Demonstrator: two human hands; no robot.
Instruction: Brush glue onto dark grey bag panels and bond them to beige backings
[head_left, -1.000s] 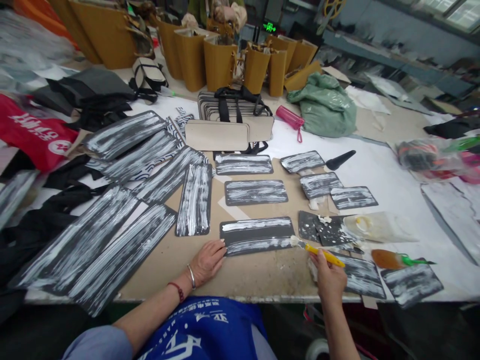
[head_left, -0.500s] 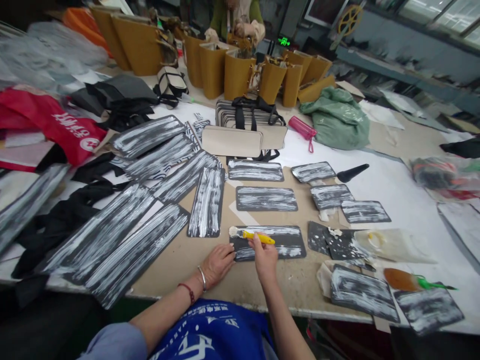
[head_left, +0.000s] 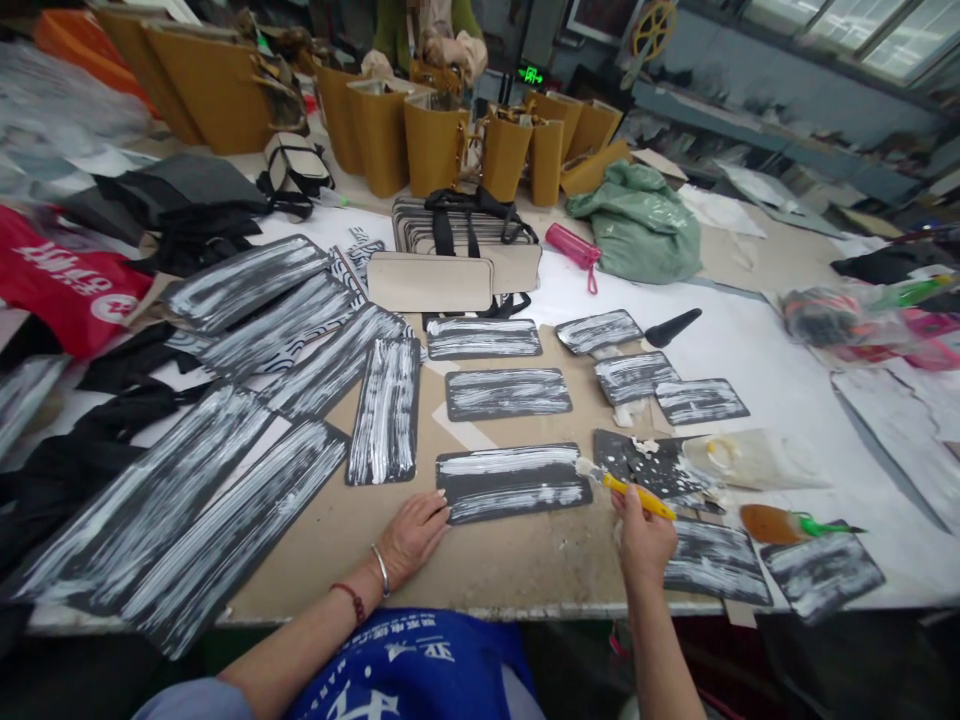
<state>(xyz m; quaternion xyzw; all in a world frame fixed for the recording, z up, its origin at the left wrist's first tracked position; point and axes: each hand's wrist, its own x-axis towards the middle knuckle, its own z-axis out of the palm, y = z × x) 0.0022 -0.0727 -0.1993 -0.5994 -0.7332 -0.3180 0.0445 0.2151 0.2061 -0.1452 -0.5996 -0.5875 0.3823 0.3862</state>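
Note:
A dark rectangular panel [head_left: 514, 482] lies in front of me, streaked with white paste along its upper and lower edges and darker through the middle. My right hand [head_left: 645, 535] grips the yellow handle of a brush [head_left: 634, 494], whose whitish bristles rest at the panel's right end. With fingers extended, my left hand [head_left: 415, 532] lies flat on the brown board, fingertips at the panel's lower left corner. Just above, a second white-streaked panel [head_left: 508, 394] lies flat, and an upright one [head_left: 384, 410] is to the left.
More streaked panels [head_left: 240, 520] overlap on the left. At right lie a paste-spattered dark piece [head_left: 637, 465], a translucent bag [head_left: 757, 460] and an orange-brown bottle [head_left: 771, 524]. Mustard bags [head_left: 435, 140] stand at the back, where a person works. A pink pouch [head_left: 573, 246] lies near a green bag [head_left: 641, 225].
My right hand has carried the brush rightward, from the panel's left end to its right end. The panel's upper white band looks fuller. The view has shifted somewhat to the right.

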